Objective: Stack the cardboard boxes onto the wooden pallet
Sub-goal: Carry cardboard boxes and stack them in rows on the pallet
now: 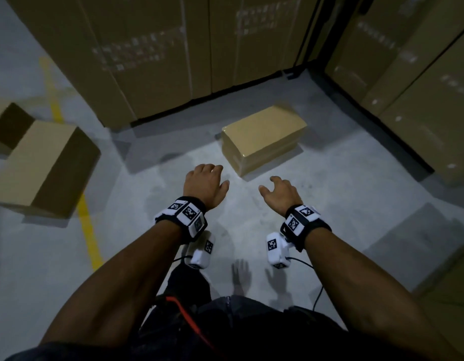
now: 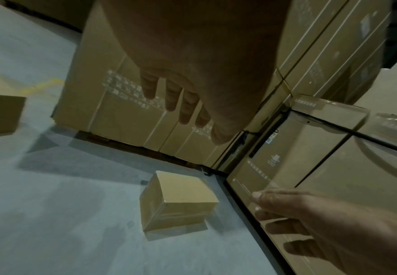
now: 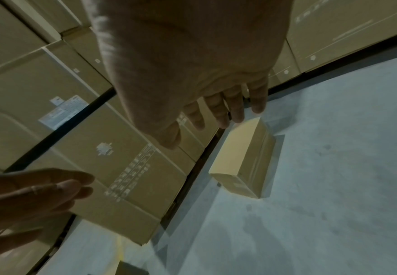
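A small tan cardboard box point(image 1: 263, 136) wrapped in clear film lies on the grey floor just ahead of both hands; it also shows in the left wrist view point(image 2: 177, 201) and the right wrist view point(image 3: 242, 160). My left hand point(image 1: 206, 182) hovers above the floor just short of the box's near left corner, fingers loose and holding nothing. My right hand point(image 1: 279, 190) hovers to the right of that corner, fingers spread and empty. Neither hand touches the box. No wooden pallet is plainly visible.
Tall stacks of large cartons point(image 1: 160, 56) wall off the far side, and more cartons point(image 1: 421, 95) stand on the right. A bigger brown box point(image 1: 45, 168) lies tilted on the floor at the left beside a yellow floor line point(image 1: 87, 225). Another carton point(image 1: 449, 269) sits at the near right.
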The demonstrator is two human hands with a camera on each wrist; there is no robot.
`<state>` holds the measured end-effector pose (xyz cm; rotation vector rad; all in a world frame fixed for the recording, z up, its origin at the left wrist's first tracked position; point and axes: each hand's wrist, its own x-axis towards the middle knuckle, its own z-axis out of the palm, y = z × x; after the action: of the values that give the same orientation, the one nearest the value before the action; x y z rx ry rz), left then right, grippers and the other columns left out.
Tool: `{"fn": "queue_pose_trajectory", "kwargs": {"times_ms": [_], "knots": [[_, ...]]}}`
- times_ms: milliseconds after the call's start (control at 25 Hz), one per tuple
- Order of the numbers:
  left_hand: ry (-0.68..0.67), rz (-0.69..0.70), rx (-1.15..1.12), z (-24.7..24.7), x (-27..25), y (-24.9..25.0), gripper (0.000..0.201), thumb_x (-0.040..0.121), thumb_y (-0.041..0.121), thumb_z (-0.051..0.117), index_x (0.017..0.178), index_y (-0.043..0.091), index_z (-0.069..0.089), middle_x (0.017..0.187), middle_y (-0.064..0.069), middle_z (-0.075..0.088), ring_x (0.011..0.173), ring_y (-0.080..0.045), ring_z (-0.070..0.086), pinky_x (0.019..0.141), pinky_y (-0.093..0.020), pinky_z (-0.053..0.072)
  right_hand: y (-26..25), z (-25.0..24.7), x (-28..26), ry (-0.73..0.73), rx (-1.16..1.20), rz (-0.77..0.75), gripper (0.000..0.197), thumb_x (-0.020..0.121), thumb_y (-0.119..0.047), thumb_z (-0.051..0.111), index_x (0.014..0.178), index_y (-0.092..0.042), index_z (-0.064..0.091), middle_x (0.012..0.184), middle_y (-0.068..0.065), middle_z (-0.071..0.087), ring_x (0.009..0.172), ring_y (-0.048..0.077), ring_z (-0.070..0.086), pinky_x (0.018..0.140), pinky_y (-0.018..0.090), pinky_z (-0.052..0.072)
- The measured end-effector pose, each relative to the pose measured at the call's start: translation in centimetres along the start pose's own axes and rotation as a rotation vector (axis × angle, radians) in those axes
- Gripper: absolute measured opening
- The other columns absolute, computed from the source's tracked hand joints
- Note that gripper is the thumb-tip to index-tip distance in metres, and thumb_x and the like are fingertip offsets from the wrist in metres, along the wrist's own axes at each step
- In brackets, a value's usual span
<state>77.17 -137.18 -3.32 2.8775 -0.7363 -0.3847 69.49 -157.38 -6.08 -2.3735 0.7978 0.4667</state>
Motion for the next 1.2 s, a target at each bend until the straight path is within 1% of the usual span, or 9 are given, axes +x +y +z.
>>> {"fn": "queue_pose_trajectory", "kwargs": {"times_ms": [200, 360, 520, 600, 760, 960, 1040, 1120, 1200], "knots": [[-0.056, 0.168, 0.015, -3.9, 12.2, -4.1, 0.051, 0.100, 0.040, 0.043, 0.142, 0.012, 0.045, 0.144, -0.010, 0.050, 0.133, -0.031, 0.042, 0.104, -0.043, 0.037, -6.6, -1.9, 6.9, 0.076, 0.139, 0.175, 0.064, 0.098, -0.051, 0.050, 0.153, -0.021, 0.035, 0.154, 0.015, 0.037, 0.139, 0.037, 0.037, 0.113, 0.047, 0.035], [-0.094, 0.294, 0.030, -6.0, 20.0, -3.7, 0.049, 0.100, 0.036, 0.043, 0.142, 0.012, 0.045, 0.144, -0.011, 0.050, 0.131, -0.030, 0.043, 0.103, -0.042, 0.037, -8.3, -4.0, 11.1, 0.143, 0.257, 0.296, 0.063, 0.098, -0.051, 0.050, 0.152, -0.021, 0.035, 0.153, 0.014, 0.038, 0.139, 0.036, 0.038, 0.113, 0.047, 0.035], [-0.155, 0.390, 0.083, -6.3, 28.2, -2.0, 0.050, 0.100, 0.037, 0.041, 0.143, 0.012, 0.044, 0.146, -0.010, 0.047, 0.134, -0.030, 0.041, 0.107, -0.044, 0.035, -7.8, -5.8, 16.7, 0.204, 0.365, 0.389, 0.062, 0.098, -0.048, 0.051, 0.151, -0.020, 0.036, 0.153, 0.014, 0.039, 0.138, 0.036, 0.039, 0.111, 0.045, 0.037], [-0.172, 0.423, 0.108, -5.7, 33.3, -0.8, 0.050, 0.101, 0.039, 0.042, 0.143, 0.013, 0.044, 0.147, -0.010, 0.047, 0.134, -0.030, 0.040, 0.107, -0.044, 0.035, -7.0, -6.7, 21.1, 0.226, 0.414, 0.418, 0.062, 0.098, -0.047, 0.051, 0.152, -0.020, 0.036, 0.153, 0.014, 0.039, 0.138, 0.036, 0.039, 0.111, 0.045, 0.038], [-0.235, 0.443, 0.164, -4.4, 42.1, 1.6, 0.050, 0.101, 0.039, 0.042, 0.144, 0.013, 0.043, 0.147, -0.010, 0.046, 0.133, -0.030, 0.041, 0.106, -0.043, 0.036, -6.1, -8.5, 29.3, 0.173, 0.449, 0.469, 0.063, 0.098, -0.047, 0.051, 0.152, -0.019, 0.035, 0.152, 0.017, 0.039, 0.138, 0.037, 0.040, 0.110, 0.046, 0.038], [-0.319, 0.465, 0.181, -4.0, 51.3, 4.3, 0.051, 0.100, 0.039, 0.044, 0.143, 0.013, 0.043, 0.146, -0.011, 0.046, 0.134, -0.032, 0.039, 0.108, -0.044, 0.036, -5.7, -11.3, 35.6, 0.151, 0.539, 0.554, 0.063, 0.098, -0.046, 0.050, 0.153, -0.019, 0.033, 0.153, 0.015, 0.038, 0.139, 0.036, 0.039, 0.112, 0.046, 0.037], [-0.344, 0.475, 0.175, -3.6, 54.7, 5.1, 0.051, 0.100, 0.039, 0.044, 0.144, 0.013, 0.042, 0.147, -0.011, 0.045, 0.135, -0.032, 0.038, 0.109, -0.045, 0.036, -5.5, -11.5, 37.3, 0.159, 0.582, 0.602, 0.062, 0.099, -0.045, 0.050, 0.153, -0.019, 0.034, 0.152, 0.015, 0.038, 0.138, 0.035, 0.040, 0.112, 0.046, 0.036], [-0.369, 0.473, 0.153, -2.6, 58.4, 5.7, 0.053, 0.099, 0.037, 0.045, 0.146, 0.014, 0.039, 0.149, -0.011, 0.043, 0.137, -0.032, 0.037, 0.110, -0.046, 0.035, -5.0, -11.0, 39.6, 0.216, 0.623, 0.631, 0.062, 0.098, -0.043, 0.054, 0.151, -0.015, 0.037, 0.149, 0.019, 0.043, 0.135, 0.038, 0.043, 0.110, 0.046, 0.038], [-0.390, 0.479, 0.126, -0.4, 62.7, 5.8, 0.054, 0.100, 0.036, 0.046, 0.149, 0.014, 0.036, 0.152, -0.011, 0.039, 0.138, -0.032, 0.035, 0.110, -0.046, 0.035, -4.5, -9.6, 43.2, 0.237, 0.647, 0.686, 0.062, 0.098, -0.043, 0.055, 0.150, -0.014, 0.038, 0.146, 0.021, 0.046, 0.133, 0.038, 0.046, 0.109, 0.044, 0.039]]}}
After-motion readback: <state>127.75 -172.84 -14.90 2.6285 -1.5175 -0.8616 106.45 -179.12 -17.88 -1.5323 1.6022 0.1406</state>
